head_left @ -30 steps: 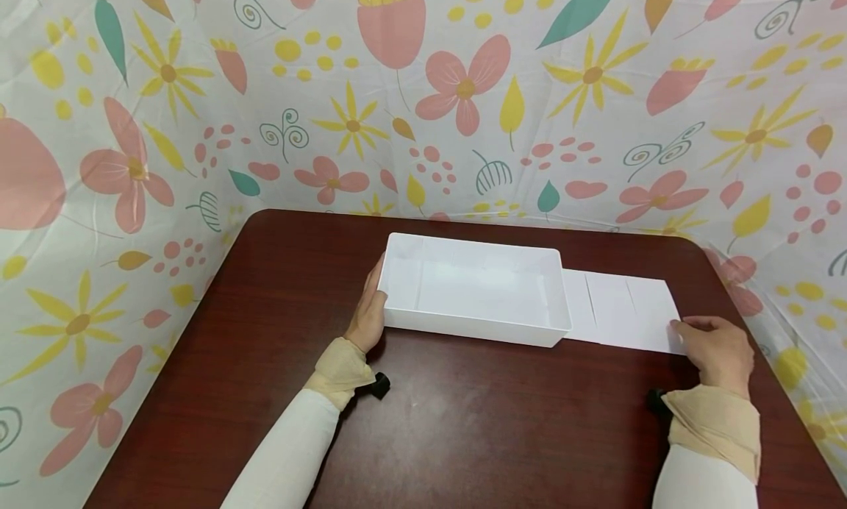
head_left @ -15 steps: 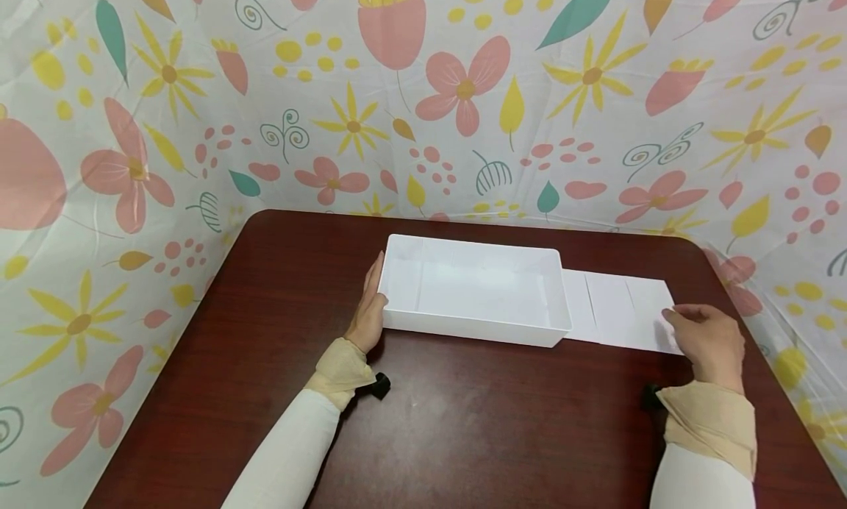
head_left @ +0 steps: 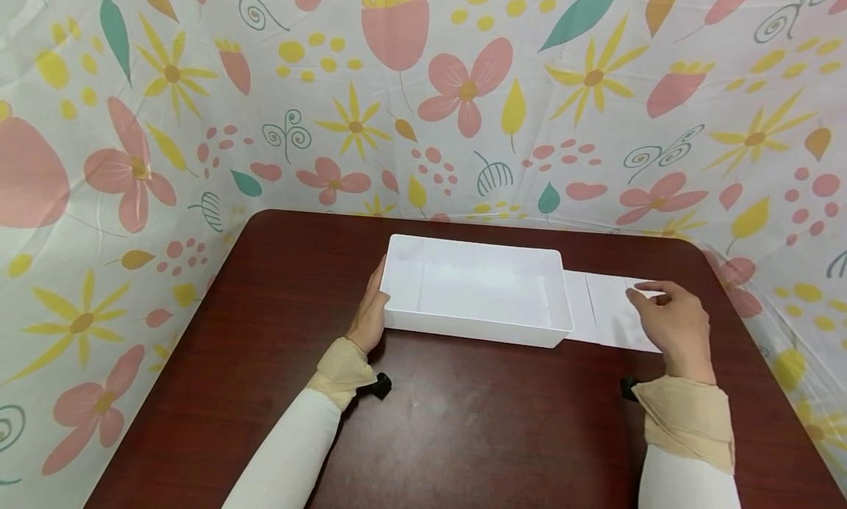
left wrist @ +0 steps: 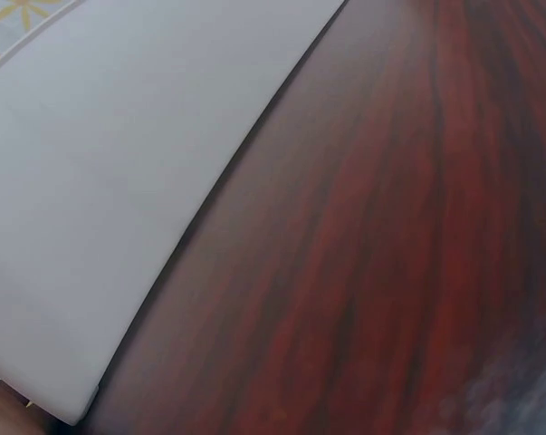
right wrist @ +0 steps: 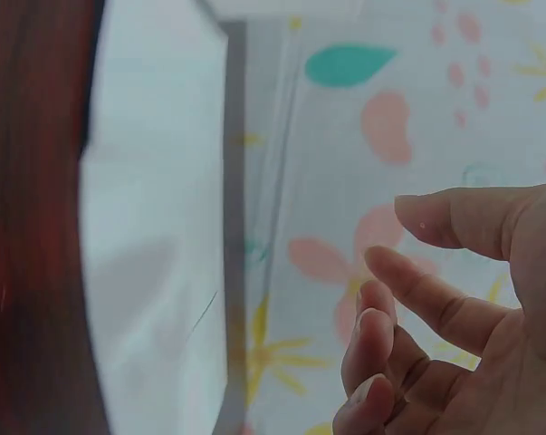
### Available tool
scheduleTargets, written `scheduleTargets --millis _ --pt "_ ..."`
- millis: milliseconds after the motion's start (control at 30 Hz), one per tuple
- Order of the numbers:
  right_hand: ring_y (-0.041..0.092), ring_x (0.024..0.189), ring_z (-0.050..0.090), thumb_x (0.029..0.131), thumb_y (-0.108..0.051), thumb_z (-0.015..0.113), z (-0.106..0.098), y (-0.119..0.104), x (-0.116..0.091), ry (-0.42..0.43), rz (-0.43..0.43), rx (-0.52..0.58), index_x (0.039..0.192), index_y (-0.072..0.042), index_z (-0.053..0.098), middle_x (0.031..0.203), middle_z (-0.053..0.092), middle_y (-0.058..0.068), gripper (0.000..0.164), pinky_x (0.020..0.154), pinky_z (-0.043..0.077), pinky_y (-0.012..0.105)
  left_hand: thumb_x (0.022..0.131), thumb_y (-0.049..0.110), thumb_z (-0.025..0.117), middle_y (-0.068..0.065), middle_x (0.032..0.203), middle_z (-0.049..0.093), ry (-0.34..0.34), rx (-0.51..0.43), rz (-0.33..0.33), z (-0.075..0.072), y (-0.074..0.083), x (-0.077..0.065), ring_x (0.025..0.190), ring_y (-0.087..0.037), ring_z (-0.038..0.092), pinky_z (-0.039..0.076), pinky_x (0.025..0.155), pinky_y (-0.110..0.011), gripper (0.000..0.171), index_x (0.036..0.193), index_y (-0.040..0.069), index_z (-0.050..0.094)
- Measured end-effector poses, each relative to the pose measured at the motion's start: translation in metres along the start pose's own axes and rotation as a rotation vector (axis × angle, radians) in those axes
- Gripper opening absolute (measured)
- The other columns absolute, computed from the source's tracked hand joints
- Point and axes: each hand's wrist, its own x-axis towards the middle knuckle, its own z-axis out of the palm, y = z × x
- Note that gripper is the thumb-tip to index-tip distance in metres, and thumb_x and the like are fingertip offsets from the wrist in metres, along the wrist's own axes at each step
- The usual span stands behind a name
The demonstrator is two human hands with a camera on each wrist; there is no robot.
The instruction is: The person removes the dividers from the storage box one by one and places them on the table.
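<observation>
A white, open-topped rectangular bin (head_left: 476, 325) stands on the table, its inside showing nothing but bare white walls and floor. My left hand (head_left: 367, 314) lies along the bin's left end, fingers extended against the outer wall. In the left wrist view the bin's side (left wrist: 137, 172) fills the left, and a bit of the hand (left wrist: 10, 408) shows at the bottom corner. A flat white panel (head_left: 612, 318) with thin slit lines extends right from the bin; its left end is hidden. Over its right part hovers my right hand (head_left: 678, 329), thumb and fingers apart, holding nothing.
The dark red-brown wooden table (head_left: 503, 421) has rounded far corners. A white curtain (head_left: 423, 104) with flower and leaf prints hangs behind it and along the sides.
My right hand has let go of the panel's right edge and moved left above it. The bin, the panel and my left hand stay nearly in place.
</observation>
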Motion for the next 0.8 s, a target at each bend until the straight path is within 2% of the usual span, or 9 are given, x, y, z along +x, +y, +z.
scheduleTargets --millis 200,333,567,800 --pt "0.025 0.073 0.050 0.093 -0.047 0.054 0.010 -0.035 -0.013 0.028 -0.123 0.027 0.123 -0.010 0.065 0.098 0.058 0.014 0.049 0.054 0.040 0.037 0.084 -0.008 0.020 -0.026 0.156 0.010 -0.003 0.012 0.024 -0.001 0.000 0.000 0.141 -0.032 0.007 0.011 0.114 -0.054 0.067 0.150 -0.009 0.008" --pt "0.025 0.071 0.051 0.094 -0.046 0.055 0.020 -0.053 -0.021 0.017 -0.196 0.023 0.119 -0.010 0.066 0.095 0.059 0.012 0.045 0.051 0.040 0.036 0.085 -0.009 0.019 -0.027 0.156 0.009 -0.009 0.016 0.035 -0.001 0.000 0.001 0.140 -0.034 0.007 0.012 0.113 -0.058 0.067 0.150 -0.009 0.008" --pt "0.022 0.069 0.050 0.094 -0.043 0.056 0.035 -0.077 -0.035 -0.014 -0.277 0.038 0.118 -0.010 0.066 0.092 0.059 0.011 0.042 0.046 0.041 0.034 0.086 -0.008 0.020 -0.027 0.156 0.011 -0.004 0.017 0.034 -0.001 -0.001 0.002 0.140 -0.035 0.008 0.013 0.112 -0.060 0.066 0.151 -0.008 0.010" --pt "0.020 0.070 0.052 0.093 -0.039 0.060 0.057 -0.105 -0.047 -0.047 -0.366 0.048 0.115 -0.011 0.067 0.084 0.060 0.007 0.036 0.051 0.042 0.034 0.087 -0.006 0.021 -0.029 0.154 0.013 0.014 0.029 0.037 -0.001 -0.001 -0.001 0.140 -0.034 0.010 0.013 0.113 -0.057 0.064 0.150 -0.010 0.011"
